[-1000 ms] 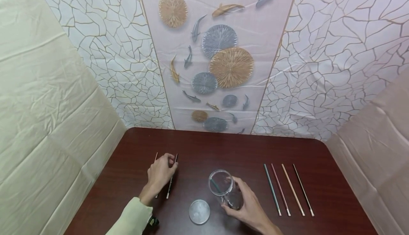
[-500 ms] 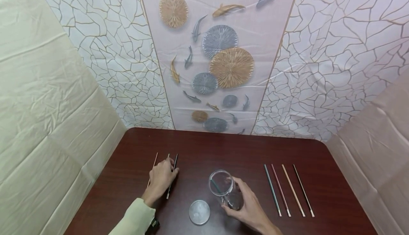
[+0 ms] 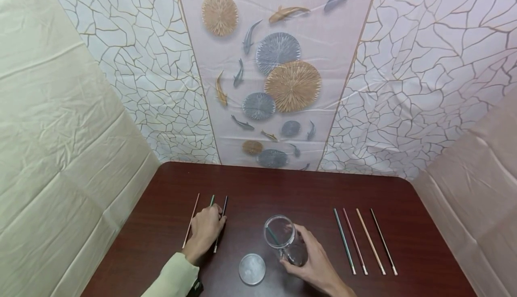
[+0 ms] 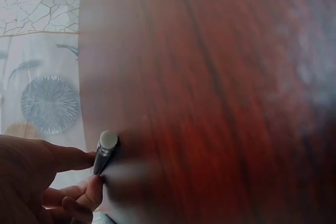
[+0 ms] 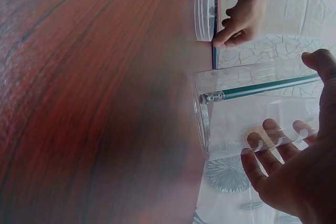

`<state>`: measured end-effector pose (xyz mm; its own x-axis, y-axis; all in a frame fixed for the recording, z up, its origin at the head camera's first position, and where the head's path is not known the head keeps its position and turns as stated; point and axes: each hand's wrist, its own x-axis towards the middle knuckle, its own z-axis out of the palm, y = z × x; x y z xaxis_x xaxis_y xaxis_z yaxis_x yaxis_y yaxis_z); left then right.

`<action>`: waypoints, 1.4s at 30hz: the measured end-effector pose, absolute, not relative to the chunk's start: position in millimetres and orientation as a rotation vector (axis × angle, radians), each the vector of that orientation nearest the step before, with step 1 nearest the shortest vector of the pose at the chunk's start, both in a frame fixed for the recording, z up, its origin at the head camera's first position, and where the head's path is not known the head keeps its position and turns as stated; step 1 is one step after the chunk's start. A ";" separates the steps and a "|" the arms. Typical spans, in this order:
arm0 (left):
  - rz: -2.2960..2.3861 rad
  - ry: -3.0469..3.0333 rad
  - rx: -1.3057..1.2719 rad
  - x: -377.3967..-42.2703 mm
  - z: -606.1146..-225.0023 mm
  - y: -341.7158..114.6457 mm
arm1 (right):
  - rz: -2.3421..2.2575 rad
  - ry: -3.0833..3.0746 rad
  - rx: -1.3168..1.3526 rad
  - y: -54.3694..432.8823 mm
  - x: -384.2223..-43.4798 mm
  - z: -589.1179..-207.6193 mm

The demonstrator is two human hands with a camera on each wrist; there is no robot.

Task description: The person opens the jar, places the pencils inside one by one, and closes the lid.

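Observation:
In the head view my left hand [image 3: 207, 229] is on the left of the table, pinching a black pencil [image 3: 225, 203] between thumb and finger. The left wrist view shows the white eraser end of that pencil [image 4: 107, 145] pointing toward the camera. A green pencil [image 3: 212, 200] lies partly hidden under the same hand, and a reddish pencil [image 3: 191, 220] is just left of it. My right hand [image 3: 317, 263] grips a clear jar [image 3: 298, 251] round its side, its mouth tilted up. Inside the jar lies a green pencil [image 5: 268, 86], eraser at the bottom.
A round clear lid [image 3: 252, 269] lies on the dark wooden table [image 3: 258, 189] between the hands. To the right, several pencils lie in a row, from a teal one [image 3: 344, 241] to a black one [image 3: 383, 241]. Patterned fabric [image 3: 274, 86] hangs behind the table.
My left hand has shifted slightly down, and the black pencil has moved a little to the right with it. More of the reddish and green pencils shows. The right hand and jar stay put.

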<state>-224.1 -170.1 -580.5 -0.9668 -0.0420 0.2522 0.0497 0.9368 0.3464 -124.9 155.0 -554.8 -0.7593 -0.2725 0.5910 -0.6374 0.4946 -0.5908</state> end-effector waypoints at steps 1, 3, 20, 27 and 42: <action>-0.515 -2.836 -0.002 -224.1 -580.8 -170.0 | 1.172 -2.322 0.751 155.0 -124.9 -554.9; -0.513 -2.832 -0.004 -224.5 -581.1 -169.9 | 1.174 -2.323 0.749 154.8 -124.8 -555.2; -0.689 -2.714 -0.019 -224.2 -551.6 -167.3 | 1.145 -2.367 0.722 152.4 -124.3 -554.9; -0.860 -2.563 -0.034 -219.7 -515.5 -156.6 | 1.150 -2.344 0.740 151.4 -124.6 -554.4; -1.428 -2.163 -0.184 -194.4 -451.3 -132.1 | 1.158 -2.346 0.738 152.7 -124.7 -554.9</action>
<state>-194.4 -132.1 -451.3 -0.8467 -0.1746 0.5026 0.3936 0.4301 0.8124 -124.7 152.7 -554.9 -0.7706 -0.2730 0.5758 -0.6232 0.5120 -0.5912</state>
